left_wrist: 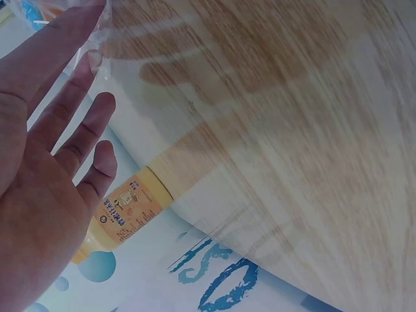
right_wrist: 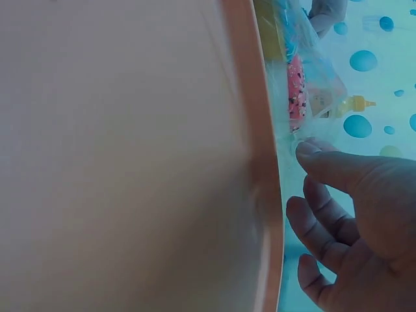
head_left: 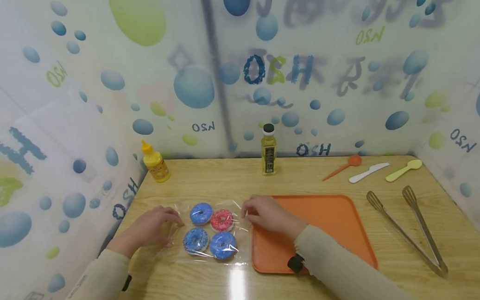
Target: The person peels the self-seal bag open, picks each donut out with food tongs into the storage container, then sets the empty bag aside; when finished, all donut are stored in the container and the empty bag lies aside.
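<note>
Landmark = orange tray (head_left: 336,217), flat on the wooden table (head_left: 216,291).

Clear plastic bag (head_left: 205,231) w/ 4 donuts lies just left of the tray, its right edge touching or overlapping the tray rim; I can't tell which. Inside: 3 blue donuts (head_left: 201,213) and 1 pink donut (head_left: 221,220), packed 2x2, pink at the corner nearest the tray's far-left side.

Left hand (head_left: 151,228): at the bag's far side from the tray, fingertips on the plastic edge. In the left wrist view fingers (left_wrist: 78,140) look fairly straight, spread; film lies against the upper fingers. Looks like touching, not clamping.

Right hand (head_left: 267,213): over the tray's left rim, thumb and forefinger pinching the bag edge. Right wrist view shows thumb tip (right_wrist: 312,153) meeting the film beside the rim, other fingers loosely curled below.

Behind the tray: yellow-liquid bottle, black cap (head_left: 269,150), upright. Further left of that, yellow squeeze bottle (head_left: 155,162), upright. Right of tray: metal tongs (head_left: 408,231). Behind-right: orange spoon (head_left: 342,166), white knife (head_left: 369,172), yellow-green spoon (head_left: 403,170), all lying flat, well apart from both hands.
</note>
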A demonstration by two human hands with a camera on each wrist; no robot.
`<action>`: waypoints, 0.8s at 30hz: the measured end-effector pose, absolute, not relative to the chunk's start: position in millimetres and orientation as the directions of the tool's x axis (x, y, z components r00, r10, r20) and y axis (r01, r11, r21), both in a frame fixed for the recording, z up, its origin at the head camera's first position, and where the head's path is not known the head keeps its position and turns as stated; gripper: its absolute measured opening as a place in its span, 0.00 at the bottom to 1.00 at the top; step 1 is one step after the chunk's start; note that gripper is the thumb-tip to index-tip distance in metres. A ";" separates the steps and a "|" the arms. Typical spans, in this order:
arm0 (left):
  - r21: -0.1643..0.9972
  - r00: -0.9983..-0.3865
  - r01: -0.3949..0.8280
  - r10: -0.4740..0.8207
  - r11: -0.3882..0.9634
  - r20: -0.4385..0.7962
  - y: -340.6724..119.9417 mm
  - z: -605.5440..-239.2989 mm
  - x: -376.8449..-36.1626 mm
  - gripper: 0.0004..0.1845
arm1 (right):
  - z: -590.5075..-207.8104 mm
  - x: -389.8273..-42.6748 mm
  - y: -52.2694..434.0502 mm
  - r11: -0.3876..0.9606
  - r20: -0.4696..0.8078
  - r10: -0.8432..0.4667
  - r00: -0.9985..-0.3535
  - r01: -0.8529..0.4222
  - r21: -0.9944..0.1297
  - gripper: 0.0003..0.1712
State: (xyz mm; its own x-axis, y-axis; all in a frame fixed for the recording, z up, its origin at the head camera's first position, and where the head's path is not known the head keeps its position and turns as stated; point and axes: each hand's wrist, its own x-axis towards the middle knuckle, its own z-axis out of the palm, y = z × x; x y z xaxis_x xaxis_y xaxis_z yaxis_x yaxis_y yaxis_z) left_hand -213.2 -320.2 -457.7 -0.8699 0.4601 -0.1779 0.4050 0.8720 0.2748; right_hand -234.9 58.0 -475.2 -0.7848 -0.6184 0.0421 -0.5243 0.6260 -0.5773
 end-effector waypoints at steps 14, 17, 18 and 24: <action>0.294 -0.853 0.449 0.503 0.844 -0.140 -323.2 -459.2 -214.9 0.25 | -481.1 -232.4 69.8 0.639 0.104 -0.588 -0.802 -0.539 -0.548 0.03; 0.302 -0.855 0.443 0.499 0.844 -0.142 -324.6 -460.5 -215.7 0.25 | -482.0 -231.5 74.6 0.644 0.123 -0.578 -0.807 -0.543 -0.538 0.04; 0.302 -0.854 0.445 0.501 0.843 -0.141 -325.2 -461.0 -216.0 0.25 | -482.3 -231.0 76.3 0.649 0.116 -0.572 -0.812 -0.534 -0.542 0.04; 0.310 -0.852 0.446 0.504 0.840 -0.142 -326.8 -464.9 -217.2 0.26 | -483.7 -227.2 84.5 0.663 0.094 -0.568 -0.818 -0.522 -0.537 0.04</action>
